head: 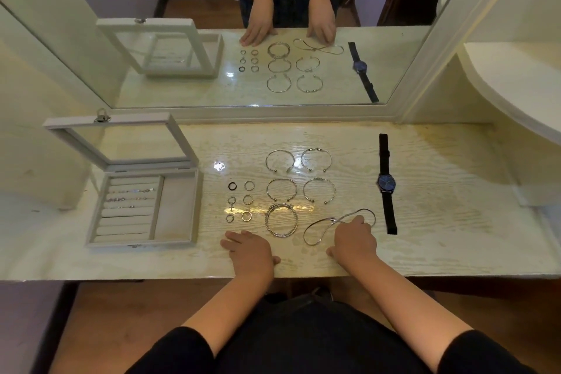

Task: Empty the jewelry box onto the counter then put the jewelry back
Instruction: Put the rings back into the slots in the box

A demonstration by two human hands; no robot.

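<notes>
the left hand (250,249) is laid flat on the near edge of the pale wood-grain counter (440,222), fingers straight and holding nothing. the right hand (353,244) is set beside it, its fingertips (359,219) bent down onto a thin silver necklace (333,219) that lies looped on the counter; whether the chain is pinched or only touched cannot be told. just left of the necklace a stack of silver bangles (281,219) is laid flat. further left, six small rings (246,216) are arranged in two columns, one of them a black ring (232,186) at the far left corner. beyond the bangles, four open cuff bracelets (281,188) are set out in two rows of two. to the right, a dark-strapped wristwatch (386,183) is stretched out straight. at the left of the counter the grey jewelry box (139,243) is stood open, its glass-paned lid (121,122) raised; a few small pieces (130,199) are seen in its ring rolls. the whole layout is reflected in the wall mirror (334,94) behind.
</notes>
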